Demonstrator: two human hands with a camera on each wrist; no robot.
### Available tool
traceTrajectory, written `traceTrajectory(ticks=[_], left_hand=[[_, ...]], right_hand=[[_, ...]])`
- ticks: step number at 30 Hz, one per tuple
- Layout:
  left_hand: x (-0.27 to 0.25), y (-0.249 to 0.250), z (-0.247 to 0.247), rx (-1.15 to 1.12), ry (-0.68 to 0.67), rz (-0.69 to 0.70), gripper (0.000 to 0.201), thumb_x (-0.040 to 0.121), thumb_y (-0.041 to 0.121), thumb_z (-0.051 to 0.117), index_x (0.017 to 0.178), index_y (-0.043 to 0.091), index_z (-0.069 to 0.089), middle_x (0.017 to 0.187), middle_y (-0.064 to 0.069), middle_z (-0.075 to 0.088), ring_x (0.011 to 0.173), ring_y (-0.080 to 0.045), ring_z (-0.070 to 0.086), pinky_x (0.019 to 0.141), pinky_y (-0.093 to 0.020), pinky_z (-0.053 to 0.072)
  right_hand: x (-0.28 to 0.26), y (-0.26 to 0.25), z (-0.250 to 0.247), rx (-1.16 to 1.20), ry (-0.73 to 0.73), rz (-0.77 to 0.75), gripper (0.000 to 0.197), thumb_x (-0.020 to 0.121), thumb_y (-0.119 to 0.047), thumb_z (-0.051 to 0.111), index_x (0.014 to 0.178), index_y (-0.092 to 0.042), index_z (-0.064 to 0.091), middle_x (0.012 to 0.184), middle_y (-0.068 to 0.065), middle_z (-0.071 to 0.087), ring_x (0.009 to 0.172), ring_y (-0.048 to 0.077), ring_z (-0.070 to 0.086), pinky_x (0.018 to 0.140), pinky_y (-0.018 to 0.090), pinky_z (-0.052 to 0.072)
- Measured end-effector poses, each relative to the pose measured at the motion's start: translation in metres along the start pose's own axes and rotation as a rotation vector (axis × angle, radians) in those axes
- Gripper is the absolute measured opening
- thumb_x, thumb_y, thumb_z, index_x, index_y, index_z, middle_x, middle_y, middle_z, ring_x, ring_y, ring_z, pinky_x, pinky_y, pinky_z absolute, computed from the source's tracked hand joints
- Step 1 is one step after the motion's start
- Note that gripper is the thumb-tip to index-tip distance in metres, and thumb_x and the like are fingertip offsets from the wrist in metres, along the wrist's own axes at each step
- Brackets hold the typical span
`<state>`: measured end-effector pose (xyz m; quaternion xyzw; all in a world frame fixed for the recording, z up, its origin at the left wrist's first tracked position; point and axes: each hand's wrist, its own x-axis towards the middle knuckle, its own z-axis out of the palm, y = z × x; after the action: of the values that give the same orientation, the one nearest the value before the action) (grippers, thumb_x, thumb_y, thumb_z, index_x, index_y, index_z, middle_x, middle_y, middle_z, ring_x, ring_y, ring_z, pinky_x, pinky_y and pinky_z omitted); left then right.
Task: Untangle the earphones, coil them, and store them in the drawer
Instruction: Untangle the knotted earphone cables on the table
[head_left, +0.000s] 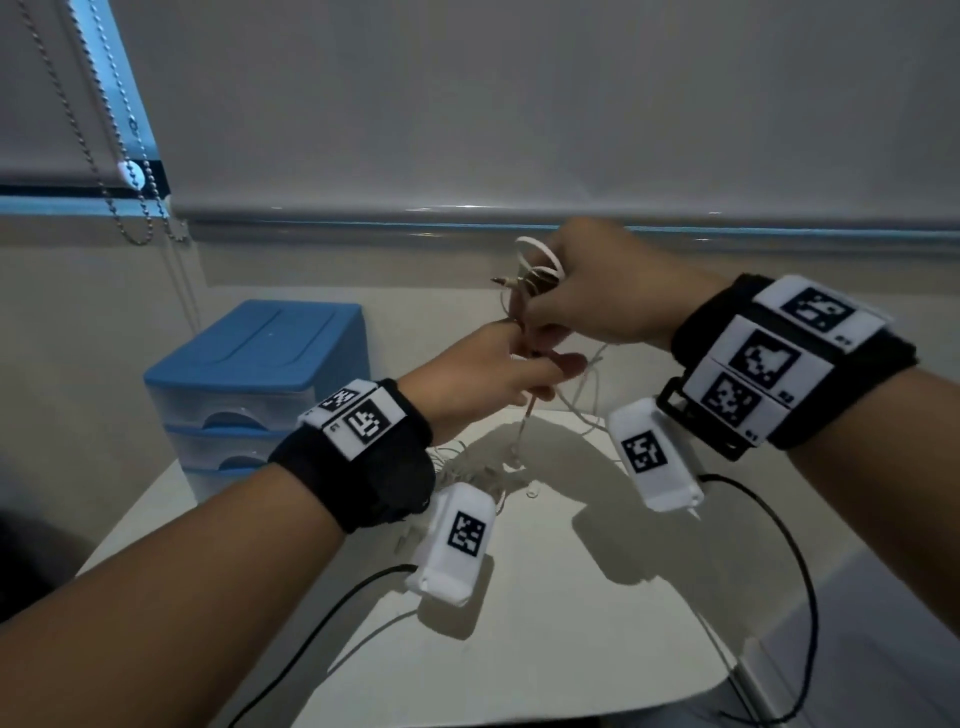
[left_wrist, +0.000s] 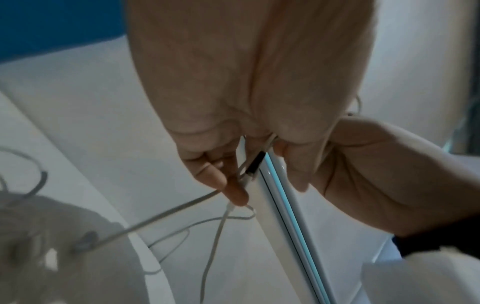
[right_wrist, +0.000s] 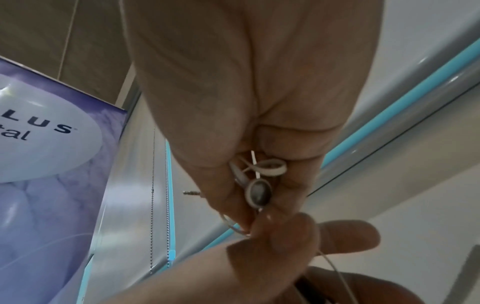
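Above the table (head_left: 519, 597), the right hand (head_left: 608, 280) clutches a bunch of earphones (head_left: 540, 265) while the left hand (head_left: 488, 374) pinches the cord hanging below it.

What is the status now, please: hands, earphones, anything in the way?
Both hands raised: right hand grips earbud and plug bunch, left hand pinches cord below. Earphones still tangled, rest trailing on table. Drawer unit closed. Nothing blocking.

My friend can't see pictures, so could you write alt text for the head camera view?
Two hands, right hand above left hand, pinch tangled white earphones above a white table. Cord trails down to the tabletop; a closed blue drawer unit stands at left.
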<state>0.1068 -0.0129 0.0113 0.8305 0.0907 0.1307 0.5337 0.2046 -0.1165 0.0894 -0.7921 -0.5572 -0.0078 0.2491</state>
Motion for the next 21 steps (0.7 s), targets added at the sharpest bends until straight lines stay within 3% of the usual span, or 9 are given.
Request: traceTrajectory(ticks=[2, 4, 6, 8, 11, 13, 14, 16, 21], left_hand=[[0.002, -0.004, 0.001, -0.125, 0.031, 0.003, 0.01, 0.103, 0.015, 0.059, 0.11, 0.015, 0.067, 0.108, -0.005, 0.071, 0.084, -0.013, 0.064, 0.077, -0.027, 0.045], [0.003, -0.008, -0.002, -0.155, 0.077, 0.022, 0.017, 0.106, 0.013, 0.053, 0.108, 0.006, 0.069, 0.102, -0.008, 0.071, 0.081, -0.013, 0.065, 0.079, -0.028, 0.048], [0.005, -0.009, -0.007, -0.159, 0.119, 0.032, 0.026, 0.106, 0.011, 0.05, 0.106, -0.008, 0.068, 0.104, -0.019, 0.073, 0.086, -0.018, 0.067, 0.086, -0.032, 0.054], [0.007, -0.008, -0.013, -0.211, 0.174, 0.034, 0.033, 0.108, 0.013, 0.045, 0.103, -0.012, 0.067, 0.103, -0.027, 0.072, 0.086, -0.023, 0.069, 0.088, -0.035, 0.057], [0.01, -0.007, -0.021, -0.313, 0.216, 0.082, 0.038, 0.112, 0.02, 0.038, 0.094, -0.001, 0.065, 0.093, -0.018, 0.072, 0.075, -0.015, 0.07, 0.077, -0.026, 0.057], [0.012, -0.007, -0.026, -0.335, 0.263, 0.097, 0.04, 0.112, 0.019, 0.037, 0.09, 0.001, 0.065, 0.09, -0.016, 0.073, 0.072, -0.014, 0.07, 0.075, -0.024, 0.059], [0.013, -0.009, -0.029, -0.338, 0.29, 0.091, 0.04, 0.112, 0.019, 0.037, 0.09, 0.001, 0.065, 0.089, -0.017, 0.073, 0.072, -0.015, 0.071, 0.075, -0.025, 0.059], [0.014, -0.014, -0.033, -0.332, 0.322, 0.05, 0.04, 0.112, 0.02, 0.038, 0.09, 0.001, 0.065, 0.09, -0.019, 0.073, 0.074, -0.018, 0.073, 0.076, -0.025, 0.061], [0.018, -0.025, -0.039, -0.267, 0.382, -0.04, 0.03, 0.108, 0.008, 0.041, 0.09, -0.001, 0.063, 0.084, -0.017, 0.07, 0.076, -0.023, 0.073, 0.079, -0.031, 0.062]], right_hand=[[-0.001, 0.001, 0.002, 0.064, -0.011, -0.052, 0.006, 0.082, -0.011, 0.074, 0.082, -0.006, 0.075, 0.076, 0.013, 0.075, 0.072, 0.031, 0.072, 0.07, 0.051, 0.06], [-0.005, 0.007, -0.001, 0.226, -0.083, -0.086, 0.012, 0.084, -0.013, 0.078, 0.095, -0.008, 0.076, 0.083, 0.014, 0.075, 0.074, 0.03, 0.071, 0.071, 0.046, 0.058], [-0.008, 0.022, -0.005, 0.254, -0.144, -0.07, 0.041, 0.081, -0.025, 0.084, 0.119, -0.021, 0.072, 0.106, -0.001, 0.073, 0.097, 0.016, 0.069, 0.081, 0.03, 0.053], [-0.009, 0.038, 0.001, 0.199, -0.225, -0.033, 0.065, 0.074, -0.035, 0.089, 0.133, -0.032, 0.061, 0.122, -0.014, 0.065, 0.115, 0.005, 0.058, 0.096, 0.027, 0.044], [-0.009, 0.067, 0.028, 0.079, -0.418, 0.011, 0.042, 0.081, -0.032, 0.084, 0.118, -0.029, 0.067, 0.115, -0.017, 0.07, 0.11, 0.004, 0.063, 0.101, 0.033, 0.046], [-0.012, 0.083, 0.045, 0.03, -0.49, 0.028, 0.009, 0.094, -0.029, 0.072, 0.097, -0.022, 0.076, 0.092, -0.014, 0.076, 0.084, 0.002, 0.067, 0.087, 0.03, 0.051], [-0.014, 0.089, 0.049, 0.002, -0.491, 0.073, 0.02, 0.098, -0.029, 0.065, 0.085, -0.021, 0.076, 0.081, -0.012, 0.075, 0.07, 0.002, 0.064, 0.077, 0.028, 0.05], [-0.013, 0.103, 0.052, -0.082, -0.451, 0.207, 0.038, 0.104, -0.034, 0.053, 0.074, -0.018, 0.07, 0.072, -0.005, 0.074, 0.064, 0.01, 0.061, 0.07, 0.029, 0.045], [-0.014, 0.126, 0.035, -0.263, -0.379, 0.394, 0.044, 0.109, -0.039, 0.04, 0.082, -0.011, 0.061, 0.07, 0.006, 0.069, 0.06, 0.018, 0.058, 0.061, 0.03, 0.039]])
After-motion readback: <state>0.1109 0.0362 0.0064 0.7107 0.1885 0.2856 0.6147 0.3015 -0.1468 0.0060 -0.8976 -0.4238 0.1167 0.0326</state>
